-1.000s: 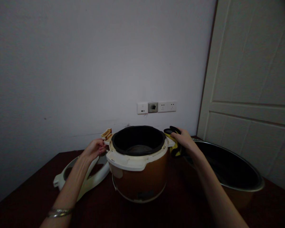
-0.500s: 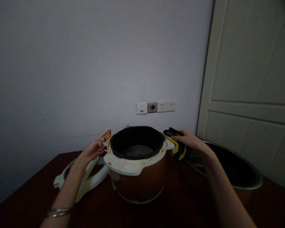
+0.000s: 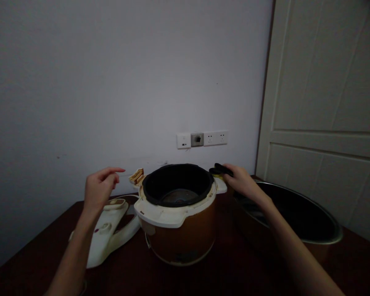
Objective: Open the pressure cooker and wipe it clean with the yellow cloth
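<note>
cooker (image 3: 181, 230) blocks centre; lid (image 3: 106, 234) left, basin (image 3: 334, 239) right; open table strip (image 3: 231, 276) in front.

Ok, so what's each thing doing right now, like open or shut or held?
Cooker: open, upright, black pot inside.
Lid: off, lying left of the cooker.
Cloth: held at the cooker's right rim.
Left hand: in the air, empty.
Right hand: gripping the cloth.
Basin: upright, right of the cooker.
</note>
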